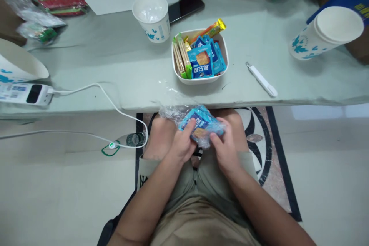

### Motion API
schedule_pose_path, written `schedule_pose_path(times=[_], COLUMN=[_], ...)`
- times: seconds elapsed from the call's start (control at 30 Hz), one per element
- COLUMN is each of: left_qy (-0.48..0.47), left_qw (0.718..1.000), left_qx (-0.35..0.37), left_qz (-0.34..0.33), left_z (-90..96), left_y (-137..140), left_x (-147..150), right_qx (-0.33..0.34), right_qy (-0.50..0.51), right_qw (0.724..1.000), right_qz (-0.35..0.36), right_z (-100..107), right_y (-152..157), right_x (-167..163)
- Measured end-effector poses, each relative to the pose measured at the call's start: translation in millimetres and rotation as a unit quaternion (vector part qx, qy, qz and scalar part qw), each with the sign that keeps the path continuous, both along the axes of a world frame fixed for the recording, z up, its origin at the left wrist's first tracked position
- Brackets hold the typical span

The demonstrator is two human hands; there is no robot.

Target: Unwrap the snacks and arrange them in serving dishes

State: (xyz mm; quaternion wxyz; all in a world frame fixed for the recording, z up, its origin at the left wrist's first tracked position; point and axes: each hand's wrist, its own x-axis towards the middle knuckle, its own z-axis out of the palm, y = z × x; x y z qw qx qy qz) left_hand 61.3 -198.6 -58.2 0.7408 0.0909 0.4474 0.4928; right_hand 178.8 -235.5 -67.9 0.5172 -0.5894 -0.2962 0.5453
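Note:
Over my lap, just below the table edge, both hands grip a stack of blue snack packets [198, 120] with clear plastic wrap around it. My left hand [184, 140] is closed on the stack's left side, thumb on top. On the right side, my right hand [225, 142] pinches the stack and the wrap. Loose wrap [174, 111] trails up to the left, against the table edge. Behind it on the table stands a white bowl [198, 81] filled with similar blue packets [201, 61], green-ended wafer-like packets [181, 55] and a yellow-wrapped stick [215, 27].
A white utility knife [261, 79] lies right of the bowl. Paper cups [325, 34] lean at the right; another cup [152, 19] stands beside a phone [187, 7]. A white cable [112, 102] runs from a power bank [25, 94] and hangs over the edge. A bottle [135, 139] is on the floor.

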Motion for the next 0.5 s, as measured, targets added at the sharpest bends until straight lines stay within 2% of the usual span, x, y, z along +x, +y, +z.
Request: schedule_pose_path(times=[0.07,0.1,0.2,0.27,0.4,0.47,0.5], left_qy=[-0.007,-0.006,-0.013,-0.023,-0.056,-0.072,-0.075], left_qw=[0.998,0.996,0.997,0.996,0.989,0.987,0.987], left_qx=[-0.009,-0.012,-0.015,-0.024,-0.060,-0.049,-0.037], left_qz=[0.069,0.085,0.077,0.080,0.122,0.132,0.136], left_z=[2.3,3.4,5.6,7.3,16.5,23.2,26.2], left_y=[1,0,-4,-6,2,9,12], left_x=[4,5,8,9,-2,-12,-17], right_qx=[0.069,0.104,0.164,0.140,0.040,0.015,0.026], right_qy=[-0.156,-0.217,-0.291,-0.253,-0.075,-0.038,-0.062], right_qw=[0.985,0.970,0.939,0.953,0.996,0.998,0.995], right_qz=[-0.034,-0.024,0.080,0.090,0.004,-0.044,-0.069], right_z=[3,6,14,15,2,0,3], right_y=[-2,-3,-2,0,2,2,0], right_x=[5,7,8,6,12,21,27])
